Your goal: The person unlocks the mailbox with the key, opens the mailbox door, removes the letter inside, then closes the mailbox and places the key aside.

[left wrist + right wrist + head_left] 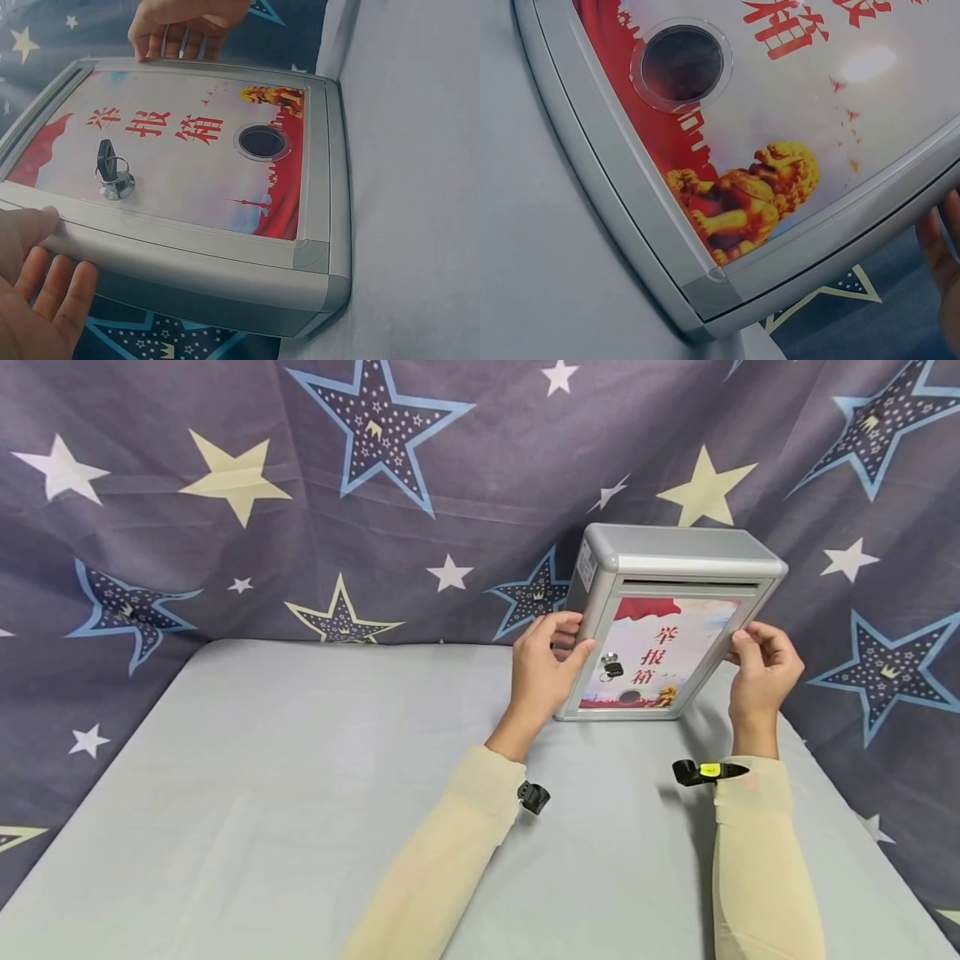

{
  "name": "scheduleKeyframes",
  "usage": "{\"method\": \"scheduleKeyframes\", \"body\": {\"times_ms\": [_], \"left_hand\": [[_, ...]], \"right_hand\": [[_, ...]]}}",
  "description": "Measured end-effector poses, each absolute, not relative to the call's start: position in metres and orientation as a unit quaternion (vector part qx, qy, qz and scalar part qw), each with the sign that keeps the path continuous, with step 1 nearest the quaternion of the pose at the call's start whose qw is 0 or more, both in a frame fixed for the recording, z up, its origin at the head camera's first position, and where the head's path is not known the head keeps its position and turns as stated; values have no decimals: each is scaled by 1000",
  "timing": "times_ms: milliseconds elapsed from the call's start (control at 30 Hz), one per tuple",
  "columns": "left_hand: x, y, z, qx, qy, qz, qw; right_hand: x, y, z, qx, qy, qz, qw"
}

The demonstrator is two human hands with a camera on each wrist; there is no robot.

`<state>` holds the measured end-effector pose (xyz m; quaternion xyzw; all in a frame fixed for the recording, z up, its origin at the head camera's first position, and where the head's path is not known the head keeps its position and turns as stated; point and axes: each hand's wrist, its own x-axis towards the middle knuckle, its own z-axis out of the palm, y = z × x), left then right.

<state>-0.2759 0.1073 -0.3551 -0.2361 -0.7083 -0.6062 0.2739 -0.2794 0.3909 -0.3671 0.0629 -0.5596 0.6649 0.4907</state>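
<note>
A silver metal drop box with red Chinese lettering stands upright at the back right of the table, its bottom edge down at the cloth. A narrow slot runs along the top of its front. My left hand grips the box's left side, thumb at the front frame and fingers along the side. On the opposite side my right hand holds the edge, thumb in front and fingers partly hidden behind. A black-headed key sits in the front lock. Lower down is a round dark window.
Light grey cloth covers the table. A dark curtain with stars hangs right behind the box and along the sides. Small black cameras are strapped at both wrists, over cream sleeves.
</note>
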Motion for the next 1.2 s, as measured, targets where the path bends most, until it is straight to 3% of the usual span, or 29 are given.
{"method": "scheduleKeyframes", "body": {"times_ms": [667, 1200], "left_hand": [[-275, 112, -355, -226, -726, -573, 306], [-277, 110, -364, -238, -719, -587, 287]], "right_hand": [[-271, 399, -369, 75, -619, 624, 471], [-269, 402, -370, 58, -626, 635, 449]]}}
